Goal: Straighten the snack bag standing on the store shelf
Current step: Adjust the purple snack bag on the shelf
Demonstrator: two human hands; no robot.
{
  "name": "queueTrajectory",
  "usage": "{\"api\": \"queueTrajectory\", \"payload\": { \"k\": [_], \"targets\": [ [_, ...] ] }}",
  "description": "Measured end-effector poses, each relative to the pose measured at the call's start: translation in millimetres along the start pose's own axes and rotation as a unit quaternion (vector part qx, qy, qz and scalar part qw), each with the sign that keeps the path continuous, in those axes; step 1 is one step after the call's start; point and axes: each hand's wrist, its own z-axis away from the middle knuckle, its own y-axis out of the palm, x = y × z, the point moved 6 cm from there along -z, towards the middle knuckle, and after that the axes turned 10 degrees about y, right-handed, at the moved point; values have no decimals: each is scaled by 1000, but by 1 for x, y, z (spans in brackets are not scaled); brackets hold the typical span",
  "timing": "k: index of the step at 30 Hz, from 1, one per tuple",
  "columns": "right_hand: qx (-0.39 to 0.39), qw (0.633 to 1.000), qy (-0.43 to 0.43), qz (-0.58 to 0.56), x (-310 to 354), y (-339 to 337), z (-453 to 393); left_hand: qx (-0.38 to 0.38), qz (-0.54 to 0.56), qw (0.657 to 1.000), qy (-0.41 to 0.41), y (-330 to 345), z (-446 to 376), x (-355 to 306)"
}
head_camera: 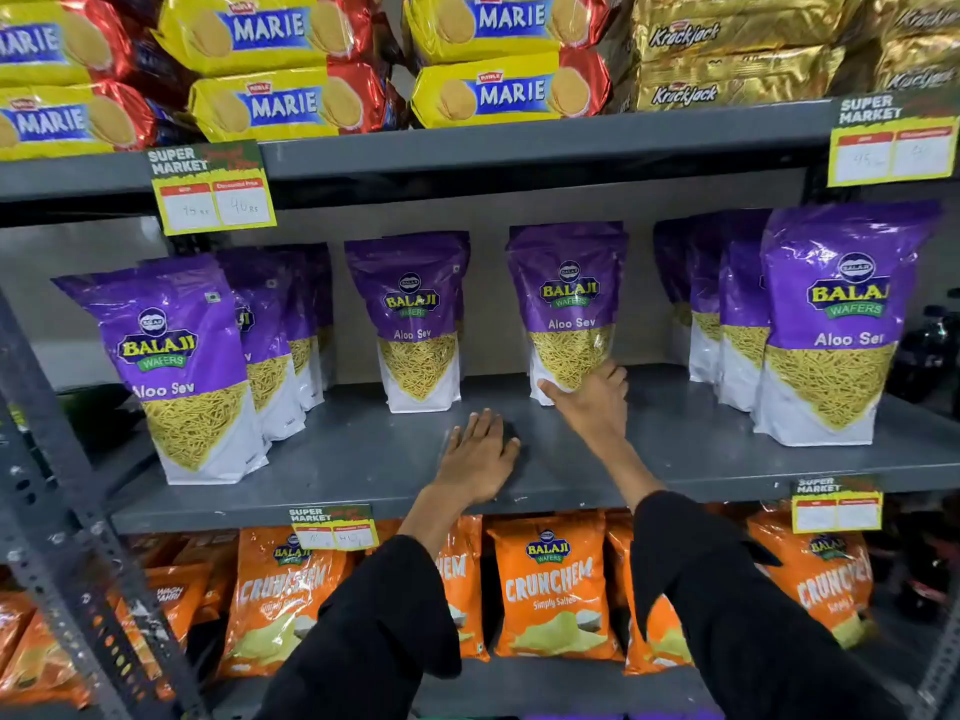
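Mid frame, on the gray shelf [363,449], the right hand [592,397] grips the bottom of the purple snack bag [569,309] w/ fingers around it, prob. to turn it straight. Left hand [478,454] lies flat & open on the shelf, likely for balance. Bag stands up, shiny, yellow sev showing thru.

Purple bag [569,304] at right hand [592,402] fingertips: "BALAJI WAFERS Aloo Sev". Orange bags [553,589] below the hands: "BALAJI WAFERS CRUNCHEM Simply Salted". Above the hands: yellow packs [511,90] "MARIE", gold packs [727,85] "Krackjack". Price tag [213,192] up-left of left hand [475,454]: "SUPER MARKET", "40 Rs".
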Motion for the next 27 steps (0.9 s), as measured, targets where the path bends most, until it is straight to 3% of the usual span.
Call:
{"api": "queueTrajectory", "payload": {
  "k": [5,27],
  "targets": [
    [-4,999,51,-9,6,16,-24,58,-11,998,1,7,-10,7],
    [-35,997,60,-43,3,41,-40,91,-44,995,13,16,-23,16]
  ]
}}
